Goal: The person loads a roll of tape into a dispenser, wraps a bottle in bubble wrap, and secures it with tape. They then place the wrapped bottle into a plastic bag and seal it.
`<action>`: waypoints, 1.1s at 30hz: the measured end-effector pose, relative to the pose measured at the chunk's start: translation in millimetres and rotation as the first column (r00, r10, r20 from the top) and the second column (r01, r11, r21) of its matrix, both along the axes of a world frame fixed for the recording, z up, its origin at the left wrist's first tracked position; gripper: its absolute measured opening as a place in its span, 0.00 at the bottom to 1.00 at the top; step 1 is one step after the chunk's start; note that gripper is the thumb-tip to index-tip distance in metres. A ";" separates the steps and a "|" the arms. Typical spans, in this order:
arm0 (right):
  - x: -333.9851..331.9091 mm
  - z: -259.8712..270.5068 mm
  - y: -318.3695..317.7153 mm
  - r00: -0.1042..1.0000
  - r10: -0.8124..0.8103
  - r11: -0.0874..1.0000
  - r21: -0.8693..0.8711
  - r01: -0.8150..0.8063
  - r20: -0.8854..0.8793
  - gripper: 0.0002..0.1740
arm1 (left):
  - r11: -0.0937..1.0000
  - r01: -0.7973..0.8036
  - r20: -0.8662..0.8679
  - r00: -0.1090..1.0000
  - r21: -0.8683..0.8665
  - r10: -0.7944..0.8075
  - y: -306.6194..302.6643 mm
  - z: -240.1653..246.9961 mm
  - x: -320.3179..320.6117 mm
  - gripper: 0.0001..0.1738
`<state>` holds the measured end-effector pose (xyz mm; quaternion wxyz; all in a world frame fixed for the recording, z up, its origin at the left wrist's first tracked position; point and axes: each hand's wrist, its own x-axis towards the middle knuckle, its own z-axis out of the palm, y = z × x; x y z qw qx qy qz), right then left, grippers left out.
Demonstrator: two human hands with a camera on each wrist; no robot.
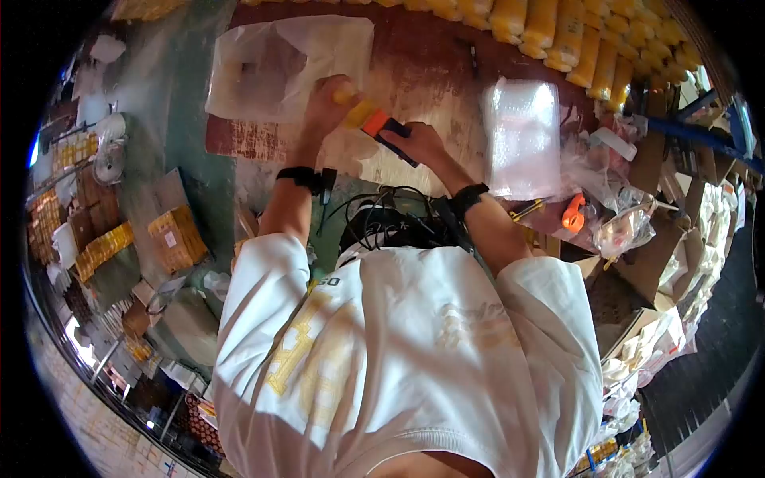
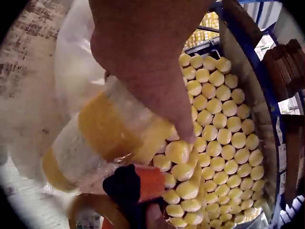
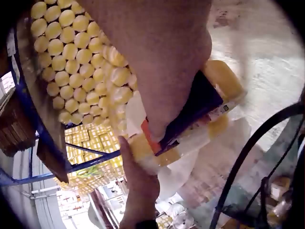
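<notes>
My left hand (image 1: pixel 325 107) grips one end of a yellow-and-white cylinder (image 2: pixel 107 126) wrapped in clear film, held over the table. Its thumb side covers the top of the wrap in the left wrist view. In my right hand (image 1: pixel 421 143) is a dark blue and orange hand tool (image 3: pixel 193 109), with small print along one side. The tool lies right against the cylinder, its orange end towards the left hand. A translucent plastic sheet (image 1: pixel 335 44) is spread on the table beyond the left hand.
Many yellow wrapped cylinders (image 1: pixel 550 32) are stacked along the table's far side. To the right lie a stack of clear plastic bags (image 1: pixel 523 139), an orange tool (image 1: pixel 572 213) and crumpled plastic (image 1: pixel 625 231). Black cables (image 1: pixel 390 207) hang close to the near edge.
</notes>
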<state>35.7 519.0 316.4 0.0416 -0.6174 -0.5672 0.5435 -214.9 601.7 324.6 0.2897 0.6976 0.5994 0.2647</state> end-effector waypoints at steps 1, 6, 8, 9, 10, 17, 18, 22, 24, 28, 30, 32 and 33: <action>-5.0 4.8 1.3 1.000 0.025 1.000 0.006 -0.025 0.013 0.49 | 0.997 -0.050 -0.072 0.996 -0.052 0.046 -5.3 11.2 -1.4 0.29; -22.3 43.1 16.8 0.976 0.176 0.976 0.108 -0.190 0.128 0.49 | 0.907 -0.229 0.014 0.968 -0.353 0.250 -36.5 19.6 -30.1 0.39; -26.5 47.2 13.5 0.944 0.245 0.951 0.134 -0.278 0.220 0.49 | 0.907 -0.210 0.066 0.966 -0.366 0.250 -62.3 -2.8 -52.1 0.41; -27.7 52.7 12.7 0.932 0.266 0.940 0.147 -0.307 0.245 0.49 | 0.908 -0.198 0.097 0.964 -0.370 0.249 -70.4 -9.0 -57.6 0.42; -28.7 60.7 11.0 0.919 0.288 0.929 0.154 -0.337 0.270 0.49 | 0.877 -0.195 0.138 0.950 -0.438 0.280 -78.2 1.8 -50.9 0.42; -60.1 36.4 13.2 0.860 0.313 0.949 -0.092 -0.302 0.404 0.44 | 0.786 -0.181 0.201 0.911 -0.591 0.361 -125.7 -142.2 -36.9 0.34; -66.9 33.1 14.8 0.847 0.305 0.952 -0.112 -0.285 0.435 0.44 | 0.800 -0.201 0.120 0.940 -0.566 0.321 -125.9 -153.5 -33.1 0.34; -59.6 25.4 10.4 0.866 0.287 0.955 -0.188 -0.228 0.409 0.46 | 0.934 -0.282 -0.004 0.958 -0.220 0.288 -140.8 -174.4 -25.0 0.31; -41.2 14.2 0.6 0.863 0.284 0.958 -0.157 -0.239 0.417 0.48 | 0.921 -0.299 0.069 0.943 -0.250 0.325 -133.3 -170.6 -21.9 0.31; 5.2 20.9 -14.9 0.877 0.271 0.959 -0.185 -0.213 0.396 0.51 | 0.906 -0.318 -0.125 0.947 -0.278 0.294 -122.9 -112.5 -9.1 0.30; 3.3 14.1 -16.1 0.874 0.237 0.971 -0.098 -0.216 0.424 0.50 | 0.950 -0.312 -0.395 0.875 -0.017 0.280 -123.5 -81.8 11.5 0.31; 4.9 4.1 -14.6 0.899 0.214 0.977 -0.098 -0.191 0.383 0.51 | 0.996 0.084 -0.503 0.862 0.024 -0.061 -129.1 -92.2 19.4 0.29; 6.1 -2.0 -14.0 0.909 0.226 0.973 -0.120 -0.195 0.351 0.51 | 0.959 0.283 -0.559 0.799 0.025 -0.222 -131.7 -96.3 21.0 0.29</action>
